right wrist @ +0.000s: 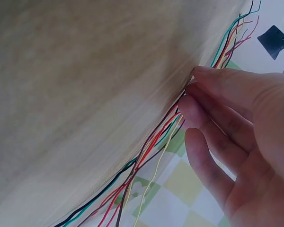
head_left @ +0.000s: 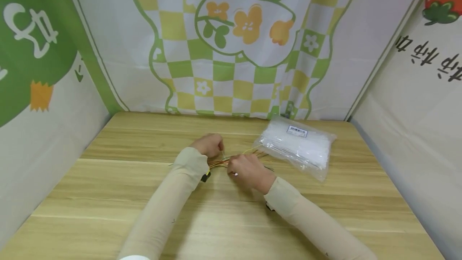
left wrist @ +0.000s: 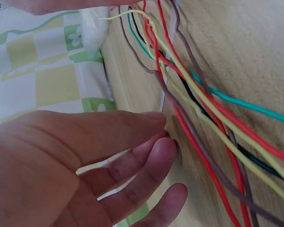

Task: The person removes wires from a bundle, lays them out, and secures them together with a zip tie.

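Note:
A loose bundle of thin wires (head_left: 218, 164), in red, yellow, brown, black and green, lies on the table between the two hands. Under it, in the left wrist view, runs a narrow white cable tie (left wrist: 163, 100). The left hand (head_left: 209, 146) pinches one end of this tie between thumb and index finger, beside the wires. Over the right part of the bundle is the right hand (head_left: 251, 171), with its fingertips and thumb pinched together. A small white end of the tie shows at those fingers. In the right wrist view, this hand covers the middle of the wires (right wrist: 154, 137).
Behind and right of the right hand lies a clear plastic bag (head_left: 296, 143) of white strips, with a barcode label. The wood-grain table (head_left: 223, 228) ends at a patterned cloth backdrop (head_left: 245, 79), and cloth walls stand at both sides.

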The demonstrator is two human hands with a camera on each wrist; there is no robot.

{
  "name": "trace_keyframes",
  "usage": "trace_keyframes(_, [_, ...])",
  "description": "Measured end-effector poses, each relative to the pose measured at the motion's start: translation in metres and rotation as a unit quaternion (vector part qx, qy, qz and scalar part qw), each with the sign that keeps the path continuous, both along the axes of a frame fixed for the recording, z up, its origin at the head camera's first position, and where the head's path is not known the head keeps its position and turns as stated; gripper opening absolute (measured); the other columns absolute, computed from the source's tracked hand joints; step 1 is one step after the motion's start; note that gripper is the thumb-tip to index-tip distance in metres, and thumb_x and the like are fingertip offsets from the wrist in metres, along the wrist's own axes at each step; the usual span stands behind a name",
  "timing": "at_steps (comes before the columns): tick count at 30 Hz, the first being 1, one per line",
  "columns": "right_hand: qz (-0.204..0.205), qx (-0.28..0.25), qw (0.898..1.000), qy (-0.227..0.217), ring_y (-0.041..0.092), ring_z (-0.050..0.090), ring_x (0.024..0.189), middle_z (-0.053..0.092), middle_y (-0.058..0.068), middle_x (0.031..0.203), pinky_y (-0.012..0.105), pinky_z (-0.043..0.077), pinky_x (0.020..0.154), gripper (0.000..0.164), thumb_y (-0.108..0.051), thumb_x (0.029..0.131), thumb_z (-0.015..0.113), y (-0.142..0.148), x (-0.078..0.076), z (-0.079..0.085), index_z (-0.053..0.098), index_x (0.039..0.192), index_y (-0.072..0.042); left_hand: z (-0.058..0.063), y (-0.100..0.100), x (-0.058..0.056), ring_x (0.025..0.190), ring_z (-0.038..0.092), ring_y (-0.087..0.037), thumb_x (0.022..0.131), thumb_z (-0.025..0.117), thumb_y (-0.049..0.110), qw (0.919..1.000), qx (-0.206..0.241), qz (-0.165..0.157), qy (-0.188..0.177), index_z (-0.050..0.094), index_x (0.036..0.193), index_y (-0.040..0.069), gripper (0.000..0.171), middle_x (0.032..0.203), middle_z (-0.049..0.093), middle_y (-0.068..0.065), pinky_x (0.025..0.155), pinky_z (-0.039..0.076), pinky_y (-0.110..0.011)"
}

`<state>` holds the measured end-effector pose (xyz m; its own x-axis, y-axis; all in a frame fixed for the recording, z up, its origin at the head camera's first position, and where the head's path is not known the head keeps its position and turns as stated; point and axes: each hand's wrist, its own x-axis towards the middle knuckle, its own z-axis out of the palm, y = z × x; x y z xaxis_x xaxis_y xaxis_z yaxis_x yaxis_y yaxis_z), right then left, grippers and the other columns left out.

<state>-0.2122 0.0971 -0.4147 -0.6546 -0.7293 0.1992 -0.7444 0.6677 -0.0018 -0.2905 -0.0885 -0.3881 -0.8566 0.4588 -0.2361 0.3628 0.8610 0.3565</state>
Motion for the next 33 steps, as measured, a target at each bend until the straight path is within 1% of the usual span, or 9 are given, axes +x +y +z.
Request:
trace_keyframes(7, [0.004,0.008,1.000,0.003,0.004,0.044,0.062,0.069,-0.009,0.082,0.022,0.033,0.046,0.033,-0.001,0.083,0.071,-0.001,-0.001,-0.001,0.064,0.061,-0.024,-0.001,0.001,0.001,0.121,0.067,-0.029,0.091,0.057,-0.005,0.9998,0.001,0.013,-0.014,0.072,0.115,0.001,0.028,0.125,0.074,-0.013,0.101,0.055,-0.039])
trace_keyframes(8, [0.003,0.008,1.000,0.003,0.003,0.044,0.062,0.069,-0.009,0.082,0.022,0.033,0.046,0.033,-0.001,0.084,0.071,-0.001,-0.001,-0.001,0.064,0.061,-0.024,-0.001,0.001,0.000,0.116,0.067,-0.027,0.091,0.058,-0.004,0.9998,0.002,0.012,-0.013,0.072,0.113,0.002,0.026,0.121,0.074,-0.012,0.098,0.056,-0.036])
trace_keyframes(10, [0.003,0.008,1.000,0.001,0.003,0.043,0.062,0.068,-0.009,0.081,0.021,0.032,0.046,0.034,-0.001,0.084,0.071,-0.001,-0.001,-0.001,0.063,0.061,-0.024,-0.003,0.001,0.000,0.089,0.066,-0.019,0.093,0.058,-0.002,0.9997,0.006,0.012,-0.022,0.072,0.095,0.003,0.014,0.096,0.074,-0.007,0.079,0.054,-0.029])
trace_keyframes(13, [0.003,0.005,1.000,-0.005,0.004,0.041,0.062,0.066,-0.009,0.079,0.021,0.030,0.046,0.035,0.000,0.083,0.070,-0.001,-0.001,-0.001,0.062,0.060,-0.024,-0.006,0.001,-0.001,0.055,0.041,-0.010,0.092,0.057,0.000,0.9986,0.025,0.016,-0.043,0.058,0.063,0.011,0.031,0.059,0.050,0.004,0.054,0.035,-0.025])
trace_keyframes(15, [0.002,0.004,1.000,-0.008,0.004,0.039,0.062,0.064,-0.009,0.077,0.021,0.030,0.046,0.035,0.001,0.083,0.069,-0.002,-0.001,-0.001,0.061,0.059,-0.023,-0.008,0.001,-0.001,0.049,0.023,-0.010,0.091,0.056,0.002,0.9968,0.050,0.023,-0.058,0.043,0.055,0.014,0.041,0.051,0.031,0.005,0.050,0.023,-0.026])
trace_keyframes(18, [-0.002,0.007,1.000,-0.004,0.004,0.038,0.061,0.061,-0.011,0.075,0.021,0.030,0.046,0.035,0.000,0.082,0.069,-0.002,-0.001,-0.001,0.060,0.059,-0.024,-0.010,0.002,0.000,0.052,0.034,-0.009,0.092,0.064,0.005,0.9946,0.092,0.031,-0.039,0.050,0.062,0.014,0.034,0.057,0.041,0.007,0.053,0.032,-0.024])
trace_keyframes(21, [-0.006,0.021,1.000,0.010,0.003,0.039,0.060,0.062,-0.012,0.074,0.021,0.030,0.046,0.032,0.000,0.081,0.071,-0.003,0.001,-0.002,0.065,0.062,-0.025,-0.014,0.002,0.002,0.072,0.054,-0.013,0.091,0.074,0.008,0.9916,0.124,0.037,-0.007,0.065,0.086,0.008,0.010,0.078,0.063,0.001,0.071,0.050,-0.029])
trace_keyframes(23, [-0.006,0.032,0.999,0.025,0.002,0.043,0.059,0.064,-0.014,0.075,0.021,0.032,0.045,0.029,-0.002,0.081,0.073,-0.003,0.004,-0.002,0.070,0.066,-0.027,-0.016,0.002,0.003,0.087,0.064,-0.018,0.090,0.077,0.008,0.9898,0.136,0.041,0.011,0.068,0.102,0.004,0.016,0.093,0.072,-0.005,0.085,0.055,-0.033])
trace_keyframes(33, [0.050,0.053,0.992,0.103,0.002,0.067,0.068,0.071,-0.016,0.081,0.026,0.053,0.057,0.017,-0.018,0.089,0.078,0.004,0.027,0.001,0.076,0.077,-0.030,-0.018,-0.001,0.000,0.085,0.070,-0.022,0.088,0.079,0.001,0.9819,0.172,0.056,0.057,0.066,0.110,-0.001,0.025,0.095,0.076,-0.012,0.086,0.057,-0.038])
